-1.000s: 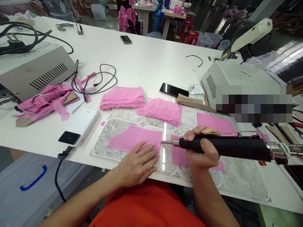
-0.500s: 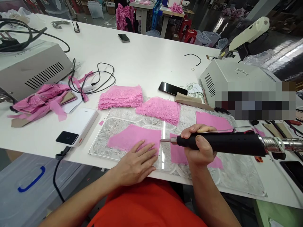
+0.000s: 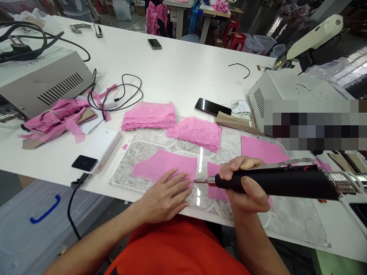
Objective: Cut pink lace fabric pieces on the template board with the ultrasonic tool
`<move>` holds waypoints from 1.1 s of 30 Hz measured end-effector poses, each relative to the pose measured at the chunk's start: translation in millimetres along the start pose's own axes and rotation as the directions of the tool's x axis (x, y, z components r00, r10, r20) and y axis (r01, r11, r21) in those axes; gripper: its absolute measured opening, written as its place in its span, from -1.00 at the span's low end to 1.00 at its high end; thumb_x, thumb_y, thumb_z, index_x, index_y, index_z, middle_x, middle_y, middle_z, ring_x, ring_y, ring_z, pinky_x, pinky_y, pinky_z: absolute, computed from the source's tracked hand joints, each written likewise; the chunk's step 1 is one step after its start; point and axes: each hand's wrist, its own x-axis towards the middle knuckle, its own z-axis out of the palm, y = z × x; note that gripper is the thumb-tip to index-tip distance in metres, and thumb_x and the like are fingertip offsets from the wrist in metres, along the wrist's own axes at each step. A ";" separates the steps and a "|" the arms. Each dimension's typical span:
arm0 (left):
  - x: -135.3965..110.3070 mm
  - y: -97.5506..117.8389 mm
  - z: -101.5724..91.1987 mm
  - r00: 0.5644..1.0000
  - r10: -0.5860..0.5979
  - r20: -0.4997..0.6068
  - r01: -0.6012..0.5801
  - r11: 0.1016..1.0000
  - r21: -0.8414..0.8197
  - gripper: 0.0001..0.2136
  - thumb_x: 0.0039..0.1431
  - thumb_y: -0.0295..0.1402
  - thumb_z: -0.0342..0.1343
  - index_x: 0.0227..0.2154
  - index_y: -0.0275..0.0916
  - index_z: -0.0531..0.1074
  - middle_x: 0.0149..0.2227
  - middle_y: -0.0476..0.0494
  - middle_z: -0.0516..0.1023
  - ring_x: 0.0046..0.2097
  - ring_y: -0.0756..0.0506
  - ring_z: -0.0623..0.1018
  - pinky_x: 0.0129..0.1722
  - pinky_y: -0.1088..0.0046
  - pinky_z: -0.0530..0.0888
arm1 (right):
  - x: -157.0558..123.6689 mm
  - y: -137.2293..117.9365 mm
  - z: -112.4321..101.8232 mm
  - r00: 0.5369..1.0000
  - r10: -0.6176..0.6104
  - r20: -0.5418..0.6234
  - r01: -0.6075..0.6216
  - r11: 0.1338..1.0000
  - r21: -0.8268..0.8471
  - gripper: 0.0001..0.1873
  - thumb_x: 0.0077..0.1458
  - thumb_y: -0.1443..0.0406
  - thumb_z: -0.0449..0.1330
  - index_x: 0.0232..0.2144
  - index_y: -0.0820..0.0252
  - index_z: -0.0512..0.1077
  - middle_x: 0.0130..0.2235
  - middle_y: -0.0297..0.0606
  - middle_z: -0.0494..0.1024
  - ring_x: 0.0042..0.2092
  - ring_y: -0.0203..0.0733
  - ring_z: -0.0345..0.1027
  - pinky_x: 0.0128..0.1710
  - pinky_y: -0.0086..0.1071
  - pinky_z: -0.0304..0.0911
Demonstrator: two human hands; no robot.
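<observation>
Pink fabric piece (image 3: 160, 167) lies on the clear mat (image 3: 286, 217) at the worktop's near edge, left hand (image 3: 166, 196) spread flat on it. Right hand (image 3: 243, 183) grips the black heat tool (image 3: 275, 180), tip just beside the fabric's right edge.

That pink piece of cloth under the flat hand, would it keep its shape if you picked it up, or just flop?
Probably flop: the pink fabric piece looks thin and lies quite flat on the clear cutting board. It seems light, and may slide, since the left hand presses it down while the right hand brings the black cutting tool to its edge.
</observation>
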 end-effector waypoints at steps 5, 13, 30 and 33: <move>-0.6 0.0 -0.3 1.000 -0.001 -0.015 0.001 1.000 -0.005 -0.71 0.27 -0.35 0.09 0.02 -0.30 0.42 0.05 -0.24 0.53 0.25 -0.20 0.34 0.30 0.08 0.20 | 0.0 1.2 1.1 1.000 -0.003 -0.005 0.003 1.000 -0.024 -0.83 -0.08 0.25 0.22 -0.37 0.12 0.36 -0.42 -0.38 0.38 -0.53 -0.35 0.27 -0.56 -0.37 0.30; -0.8 3.4 2.6 0.999 -0.003 -0.033 0.004 0.999 0.032 -0.73 0.30 -0.32 0.05 0.00 -0.30 0.44 0.02 -0.24 0.55 0.19 -0.22 0.41 0.26 0.06 0.25 | -0.6 -0.1 3.9 1.000 -0.006 0.006 0.006 1.000 -0.028 -0.86 -0.08 0.29 0.22 -0.39 0.13 0.36 -0.43 -0.38 0.40 -0.53 -0.35 0.28 -0.55 -0.37 0.31; -35.5 -64.8 -28.3 0.966 -0.247 -0.069 0.257 0.937 0.238 -0.71 0.39 -0.34 -0.09 0.04 -0.25 0.44 0.19 -0.19 0.39 0.24 -0.30 0.33 0.22 -0.01 0.23 | 21.5 24.2 52.4 0.978 -0.161 -0.132 0.137 0.975 -0.176 -0.89 -0.04 0.36 0.18 -0.37 0.13 0.34 -0.35 -0.41 0.37 -0.45 -0.36 0.34 -0.36 -0.31 0.34; -39.2 -63.5 -26.3 0.956 -0.282 -0.081 0.293 0.936 0.196 -0.71 0.38 -0.32 -0.08 0.03 -0.23 0.45 0.19 -0.19 0.39 0.26 -0.29 0.31 0.24 -0.01 0.19 | 22.0 29.6 53.9 0.981 -0.162 -0.107 0.140 0.972 -0.187 -0.89 -0.04 0.36 0.17 -0.38 0.13 0.34 -0.36 -0.42 0.38 -0.46 -0.36 0.35 -0.37 -0.31 0.35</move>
